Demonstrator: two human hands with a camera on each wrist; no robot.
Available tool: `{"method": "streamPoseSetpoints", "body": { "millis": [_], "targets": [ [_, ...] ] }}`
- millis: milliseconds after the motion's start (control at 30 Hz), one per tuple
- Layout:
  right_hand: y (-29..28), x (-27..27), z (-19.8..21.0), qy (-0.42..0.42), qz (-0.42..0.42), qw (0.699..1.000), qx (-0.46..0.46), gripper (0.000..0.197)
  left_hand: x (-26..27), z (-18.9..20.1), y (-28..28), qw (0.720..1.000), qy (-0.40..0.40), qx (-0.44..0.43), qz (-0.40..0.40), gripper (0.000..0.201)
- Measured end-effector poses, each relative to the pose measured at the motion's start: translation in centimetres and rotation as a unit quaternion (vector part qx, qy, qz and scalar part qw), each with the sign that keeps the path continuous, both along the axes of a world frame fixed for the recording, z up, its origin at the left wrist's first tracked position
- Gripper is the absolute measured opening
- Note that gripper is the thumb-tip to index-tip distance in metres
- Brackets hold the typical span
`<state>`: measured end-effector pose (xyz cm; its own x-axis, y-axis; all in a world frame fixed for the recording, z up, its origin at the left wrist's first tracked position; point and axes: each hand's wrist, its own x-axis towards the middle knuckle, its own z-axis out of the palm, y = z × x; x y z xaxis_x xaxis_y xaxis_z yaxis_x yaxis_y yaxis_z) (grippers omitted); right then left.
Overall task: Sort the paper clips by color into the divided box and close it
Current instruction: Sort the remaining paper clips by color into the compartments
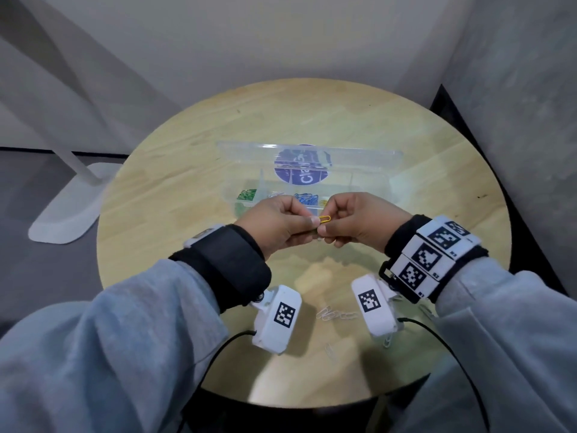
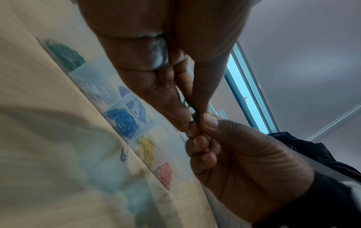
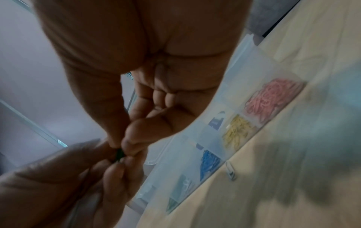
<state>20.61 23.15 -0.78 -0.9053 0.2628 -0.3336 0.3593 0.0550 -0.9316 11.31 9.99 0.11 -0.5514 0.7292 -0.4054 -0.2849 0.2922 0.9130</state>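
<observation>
Two hands meet over the bench (image 1: 193,145): my left hand (image 1: 274,225) and my right hand (image 1: 356,221) each have a fingertip grip, pinched tight, on linked paper clips, a yellow clip (image 1: 324,219) showing on top and a green clip (image 3: 119,154) beneath. Just beyond lies the divided box (image 1: 368,182), lid up, with green, white, blue, yellow and pink piles. Loose white clips (image 1: 335,314) lie nearer me.
</observation>
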Motion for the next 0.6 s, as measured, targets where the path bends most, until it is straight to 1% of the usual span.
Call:
{"method": "streamPoseSetpoints", "body": {
  "millis": [200,267,300,367,433,467,533,600],
  "targets": [
    [0.1,0.3,0.5,-0.008,-0.001,1.000,0.008,0.016,-0.3,-0.3,-0.2,0.999,0.010,-0.031,-0.005,0.023],
    [0.4,0.1,0.8,-0.004,-0.032,0.999,0.034,0.018,-0.7,-0.1,-0.4,0.999,0.022,-0.039,-0.010,0.022],
    [0.6,0.1,0.9,-0.001,-0.066,0.996,0.059,0.019,-1.2,0.1,-0.6,0.999,0.034,-0.042,-0.004,0.022],
    [1.2,-0.2,0.7,0.011,-0.150,0.982,0.115,0.020,-2.8,0.5,-1.1,0.996,0.066,-0.047,0.034,0.023],
    [1.8,-0.6,0.5,0.027,-0.209,0.968,0.139,0.019,-4.9,1.0,-1.6,0.990,0.092,-0.048,0.099,0.024],
    [1.8,-0.8,0.4,0.029,-0.220,0.965,0.142,0.016,-6.0,1.2,-1.9,0.986,0.095,-0.047,0.132,0.025],
    [1.6,-1.0,0.2,0.021,-0.215,0.964,0.157,0.006,-7.9,1.4,-2.4,0.978,0.093,-0.043,0.184,0.025],
    [1.5,-1.1,0.1,0.008,-0.204,0.962,0.183,0.013,-9.2,1.3,-2.5,0.972,0.101,-0.053,0.204,0.025]
  ]
}}
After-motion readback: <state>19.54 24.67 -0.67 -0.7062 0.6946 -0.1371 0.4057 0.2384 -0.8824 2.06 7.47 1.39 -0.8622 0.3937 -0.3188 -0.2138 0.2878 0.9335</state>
